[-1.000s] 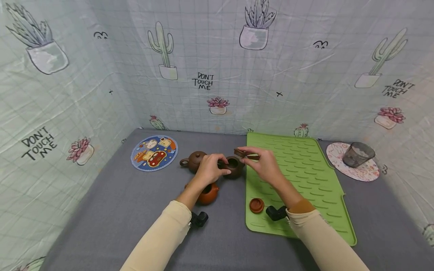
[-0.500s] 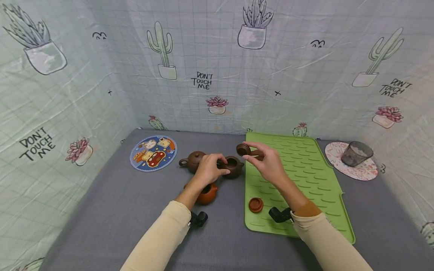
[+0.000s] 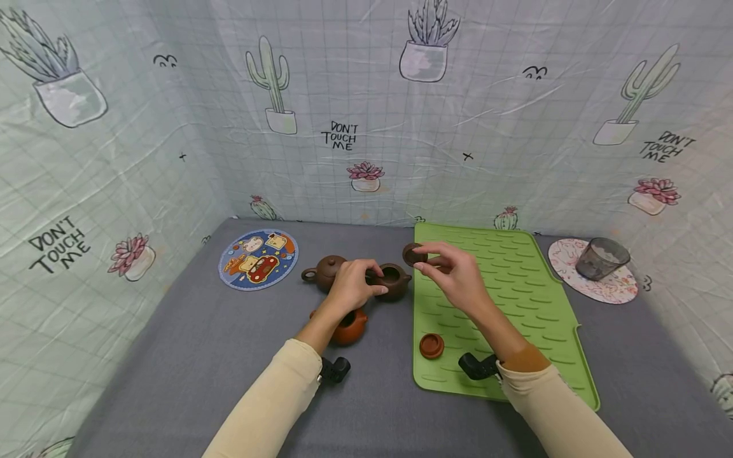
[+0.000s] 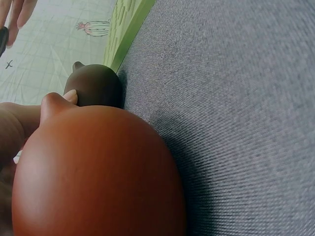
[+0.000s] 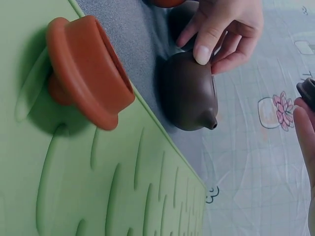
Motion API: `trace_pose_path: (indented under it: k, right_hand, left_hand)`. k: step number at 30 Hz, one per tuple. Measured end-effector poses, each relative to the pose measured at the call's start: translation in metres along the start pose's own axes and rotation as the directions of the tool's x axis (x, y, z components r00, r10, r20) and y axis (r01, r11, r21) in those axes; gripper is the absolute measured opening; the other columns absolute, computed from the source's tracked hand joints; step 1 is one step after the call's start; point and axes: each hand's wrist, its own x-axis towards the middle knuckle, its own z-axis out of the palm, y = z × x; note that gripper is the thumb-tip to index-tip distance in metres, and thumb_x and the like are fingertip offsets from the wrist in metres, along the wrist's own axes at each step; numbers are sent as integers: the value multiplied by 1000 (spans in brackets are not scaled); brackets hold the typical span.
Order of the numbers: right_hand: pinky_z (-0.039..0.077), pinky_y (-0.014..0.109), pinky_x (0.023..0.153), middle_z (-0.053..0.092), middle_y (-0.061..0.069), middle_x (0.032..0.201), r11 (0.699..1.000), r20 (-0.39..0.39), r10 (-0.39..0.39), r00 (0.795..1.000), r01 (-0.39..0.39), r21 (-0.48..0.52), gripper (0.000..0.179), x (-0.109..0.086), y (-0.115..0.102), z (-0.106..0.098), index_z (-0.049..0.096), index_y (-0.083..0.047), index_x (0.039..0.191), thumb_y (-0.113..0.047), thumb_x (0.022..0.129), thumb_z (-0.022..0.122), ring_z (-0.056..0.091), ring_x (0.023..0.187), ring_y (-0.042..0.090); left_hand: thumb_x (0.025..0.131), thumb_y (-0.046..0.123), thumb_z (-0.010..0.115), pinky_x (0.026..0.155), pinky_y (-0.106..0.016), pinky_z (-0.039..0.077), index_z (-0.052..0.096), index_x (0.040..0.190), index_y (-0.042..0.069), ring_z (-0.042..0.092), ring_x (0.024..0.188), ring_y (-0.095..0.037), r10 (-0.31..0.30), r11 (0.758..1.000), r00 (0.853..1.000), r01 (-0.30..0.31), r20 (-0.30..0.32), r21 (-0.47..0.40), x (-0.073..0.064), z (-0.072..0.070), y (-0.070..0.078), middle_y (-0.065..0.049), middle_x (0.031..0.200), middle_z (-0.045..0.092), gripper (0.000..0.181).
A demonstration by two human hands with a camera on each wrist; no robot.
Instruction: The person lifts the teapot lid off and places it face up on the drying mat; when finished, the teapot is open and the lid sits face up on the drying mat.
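My left hand (image 3: 352,286) grips a dark brown teapot (image 3: 397,290) at its handle side, thumb by the rim. This teapot stands lidless on the grey cloth, its spout toward the green mat. In the right wrist view, the thumb presses the body of the brown teapot (image 5: 189,93). Above and right of the opening, my right hand (image 3: 458,277) pinches a small dark brown lid (image 3: 410,254) by its edge, tilted up. An orange-brown teapot (image 3: 352,332), also without its lid, sits below my left wrist and fills much of the left wrist view.
Behind my left hand stands another dark teapot (image 3: 326,272) with its lid on. A reddish-brown lid (image 3: 431,346) lies knob down on the green mat (image 3: 504,305). A blue round mat (image 3: 235,280) is at left. A smoky cup (image 3: 598,261) rests on a pink coaster (image 3: 621,289).
My right hand has turned the dark lid from nearly edge-on to show its round face and moved slightly right. My left hand has stayed on the teapot.
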Motion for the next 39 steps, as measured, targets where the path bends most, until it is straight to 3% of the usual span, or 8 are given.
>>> trace_pose_path:
  k: [15,32,36,39]
  right_hand:
    - [60,18,73,74,13,114,999,-26,25,999,-24,24,20,-13,4,-14,78,-9,108,-6,88,78,75,89,6]
    - [62,23,75,75,12,111,992,17,128,992,-127,-13,16,-36,19,-16,78,-11,102,-12,87,82,74,94,9]
    - [62,23,75,75,11,111,990,21,136,991,-135,-27,16,-41,23,-15,77,-12,101,-12,86,82,75,93,11]
    - [61,23,73,76,11,112,986,43,154,987,-150,-71,16,-45,26,-14,77,-14,101,-13,85,83,77,93,21]
  left_hand:
    - [83,26,86,100,-47,53,75,102,18,67,115,-30,-5,1000,1000,5,1,-8,0,0,-1,-7,121,74,23]
    - [83,27,85,102,-47,53,75,103,19,67,117,-30,-2,1000,1000,2,2,-17,-2,1,-3,-6,123,74,24]
    - [83,27,85,100,-47,53,75,102,19,67,115,-30,14,1000,1000,-14,-6,-11,-1,1,-3,-6,123,74,23]
    - [83,27,85,100,-47,54,75,102,19,67,114,-30,19,1000,1000,-20,-10,-12,-1,1,-3,-6,122,74,23]
